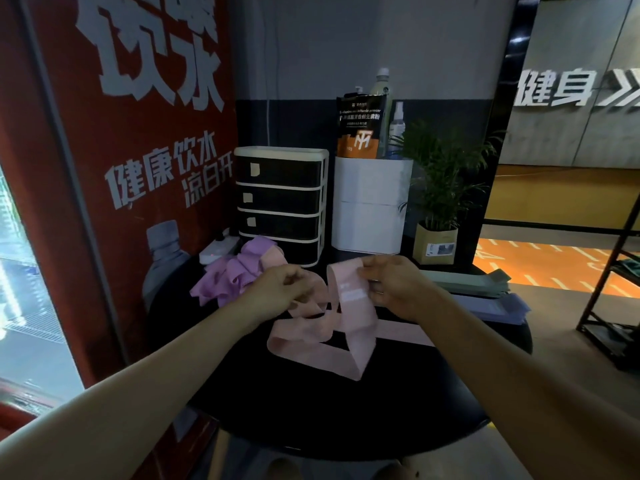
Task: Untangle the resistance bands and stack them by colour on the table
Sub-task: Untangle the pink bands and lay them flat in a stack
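Pale pink resistance bands (332, 327) are seen on a black desk (311, 403), beside crumpled purple bands (235, 275). Grey-green bands (471, 284) and lavender bands (498, 308) are laid flat. A black drawer unit (280, 202) is trimmed in cream.

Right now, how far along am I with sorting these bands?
Done: green bands and bluish-purple bands lie flat in stacks at the table's right edge. In hand: your left hand and right hand hold the twisted pink bands. Left: the tangled purple heap by the drawers.
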